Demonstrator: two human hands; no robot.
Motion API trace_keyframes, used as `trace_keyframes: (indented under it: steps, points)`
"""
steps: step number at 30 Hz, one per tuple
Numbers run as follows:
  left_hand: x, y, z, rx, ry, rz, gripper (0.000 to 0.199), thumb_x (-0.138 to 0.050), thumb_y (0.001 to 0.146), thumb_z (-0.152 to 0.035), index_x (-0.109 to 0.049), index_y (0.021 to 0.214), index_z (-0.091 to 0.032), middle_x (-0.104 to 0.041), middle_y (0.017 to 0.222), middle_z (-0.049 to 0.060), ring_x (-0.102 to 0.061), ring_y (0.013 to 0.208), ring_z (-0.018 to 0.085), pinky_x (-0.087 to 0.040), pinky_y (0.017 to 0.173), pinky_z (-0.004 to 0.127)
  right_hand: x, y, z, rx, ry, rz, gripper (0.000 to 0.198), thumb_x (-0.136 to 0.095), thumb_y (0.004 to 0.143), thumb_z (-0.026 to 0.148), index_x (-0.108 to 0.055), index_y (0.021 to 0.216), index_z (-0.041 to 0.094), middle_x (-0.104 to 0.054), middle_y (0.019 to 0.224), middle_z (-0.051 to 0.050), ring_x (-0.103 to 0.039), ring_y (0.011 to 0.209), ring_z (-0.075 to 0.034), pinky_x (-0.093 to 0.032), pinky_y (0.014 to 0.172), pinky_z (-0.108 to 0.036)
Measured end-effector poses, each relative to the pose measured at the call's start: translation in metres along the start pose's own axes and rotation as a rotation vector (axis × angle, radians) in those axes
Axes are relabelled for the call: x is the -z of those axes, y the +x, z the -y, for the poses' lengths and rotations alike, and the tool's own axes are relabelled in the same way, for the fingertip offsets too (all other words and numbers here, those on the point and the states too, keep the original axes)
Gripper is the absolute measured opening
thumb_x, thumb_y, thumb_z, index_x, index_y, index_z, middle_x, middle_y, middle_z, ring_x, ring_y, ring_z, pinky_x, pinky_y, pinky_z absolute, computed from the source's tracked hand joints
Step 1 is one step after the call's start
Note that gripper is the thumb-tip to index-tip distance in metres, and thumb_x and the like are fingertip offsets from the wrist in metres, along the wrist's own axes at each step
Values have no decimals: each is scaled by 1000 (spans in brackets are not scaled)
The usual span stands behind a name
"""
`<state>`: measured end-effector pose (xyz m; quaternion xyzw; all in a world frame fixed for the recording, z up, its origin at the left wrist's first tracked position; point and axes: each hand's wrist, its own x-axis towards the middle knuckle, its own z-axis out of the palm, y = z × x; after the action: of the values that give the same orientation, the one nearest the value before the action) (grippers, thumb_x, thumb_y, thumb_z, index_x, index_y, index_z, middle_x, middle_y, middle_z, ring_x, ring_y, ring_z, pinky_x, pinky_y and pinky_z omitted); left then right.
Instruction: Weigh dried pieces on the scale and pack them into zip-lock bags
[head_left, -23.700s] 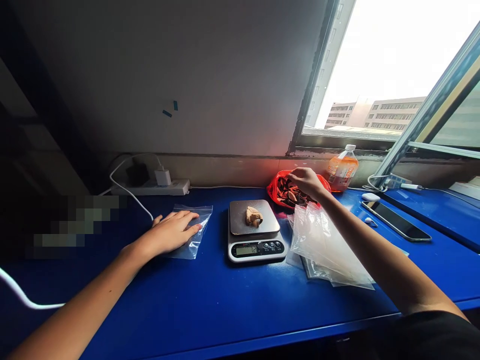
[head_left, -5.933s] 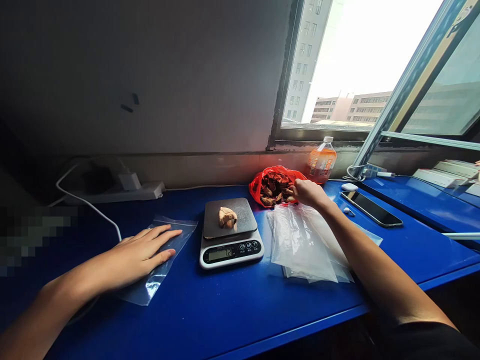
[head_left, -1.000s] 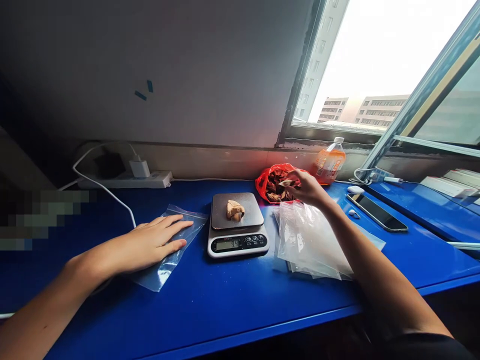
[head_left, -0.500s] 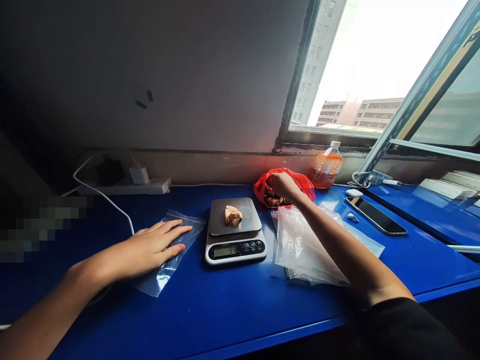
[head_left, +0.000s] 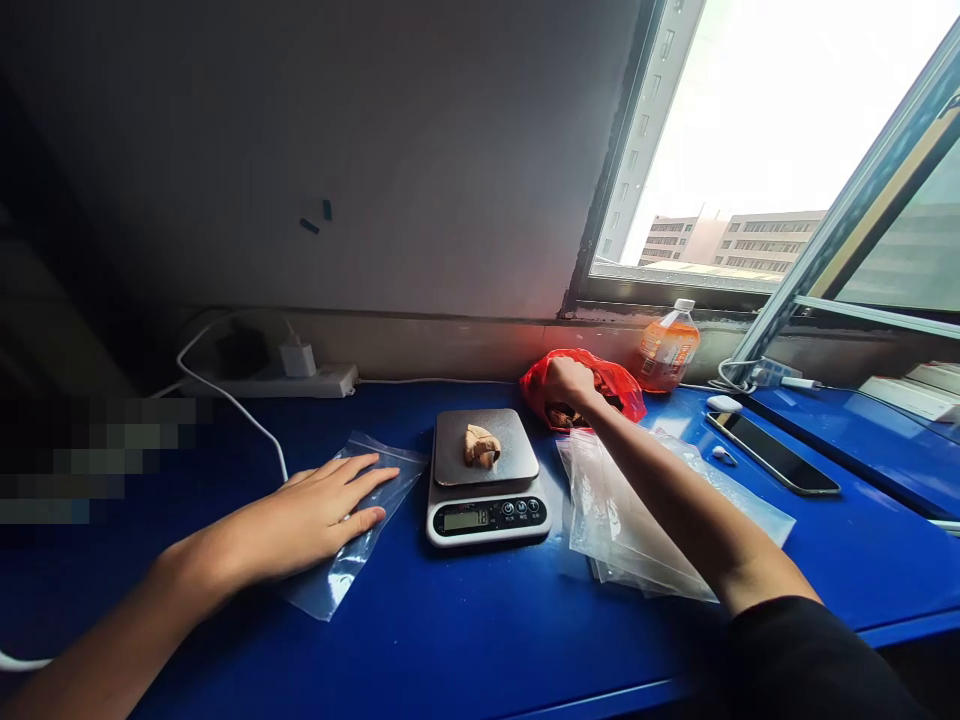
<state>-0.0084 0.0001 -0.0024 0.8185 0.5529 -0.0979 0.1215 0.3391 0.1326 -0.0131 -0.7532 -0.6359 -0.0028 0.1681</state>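
At the red bag (head_left: 624,381) the right hand (head_left: 572,382) curls, hold hidden, the left hand (head_left: 326,508) splayed on plastic (head_left: 343,575).

I watch through a single head-worn camera, looking out from above the near side of the table (head_left: 450,640), facing forward and down. It sits close enough that both forearms (head_left: 217,560) run in from the lower part of my view, the left hand (head_left: 322,510) and right hand (head_left: 571,380) farther out. Beyond, I face the wall (head_left: 450,150), with the window (head_left: 750,120) at upper right.
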Motion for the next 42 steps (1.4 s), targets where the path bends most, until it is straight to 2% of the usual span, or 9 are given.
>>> trace_keyframes:
  steps: [4,8,12,16,21,25,29,34,42]
  points:
    - [0,0,1,4,2,19,63,-34,92,-55,-32,149,-30,-25,158,5,-17,146,33,-22,116,55,19,-16,-21,16,223,-20,23,-55,74,35,-60,63,16,-62,65,-6,-63,72,-20,-43,58,-24]
    - [-2,3,4,7,6,24,63,-33,92,-56,-29,150,-32,-22,159,4,-16,147,32,-20,116,54,29,-35,-47,52,534,13,28,-50,75,42,-60,72,17,-62,65,-2,-60,63,-14,-42,52,-21]
    - [-4,6,9,-4,-18,-4,60,-35,91,-56,-34,148,-34,-26,158,2,-18,146,32,-24,115,55,24,-49,-64,73,779,19,29,-52,71,41,-61,82,16,-65,74,-4,-63,63,-14,-49,56,-23]
    - [-5,7,11,-3,-27,-29,61,-38,90,-57,-35,147,-34,-27,157,3,-19,145,36,-25,114,57,11,-48,-74,62,872,-59,35,-56,70,45,-60,90,17,-66,79,-6,-65,67,-16,-51,57,-26]
    - [-6,5,11,-17,4,-4,61,-34,92,-57,-32,149,-33,-26,158,4,-18,146,34,-23,115,55,-2,-38,-85,-10,701,-257,30,-47,82,35,-54,104,16,-64,88,-9,-64,76,-19,-53,65,-32]
    - [-6,4,12,-17,-18,-12,61,-36,91,-58,-34,147,-34,-26,158,4,-19,145,36,-23,114,58,-4,-39,-78,48,368,-352,31,-47,81,23,-56,109,13,-60,109,-19,-56,105,-29,-46,88,-46]
    - [-5,4,10,-2,-39,-9,61,-36,91,-58,-35,147,-35,-26,158,3,-17,146,34,-22,115,58,-7,-36,-48,292,62,-240,25,-57,77,21,-66,101,20,-59,120,-14,-44,120,-32,-37,98,-46]
    - [-4,4,8,2,-26,8,60,-34,92,-57,-32,148,-36,-23,159,1,-17,147,31,-22,116,55,-10,-22,-20,440,-182,-98,16,-56,77,12,-71,82,18,-67,104,-13,-52,103,-28,-37,90,-43]
    - [-5,2,9,4,-21,-11,60,-36,91,-57,-34,147,-36,-27,158,1,-19,146,34,-22,115,56,11,-35,-52,502,-279,-177,25,-50,88,22,-72,100,24,-62,120,-9,-44,117,-28,-34,95,-43]
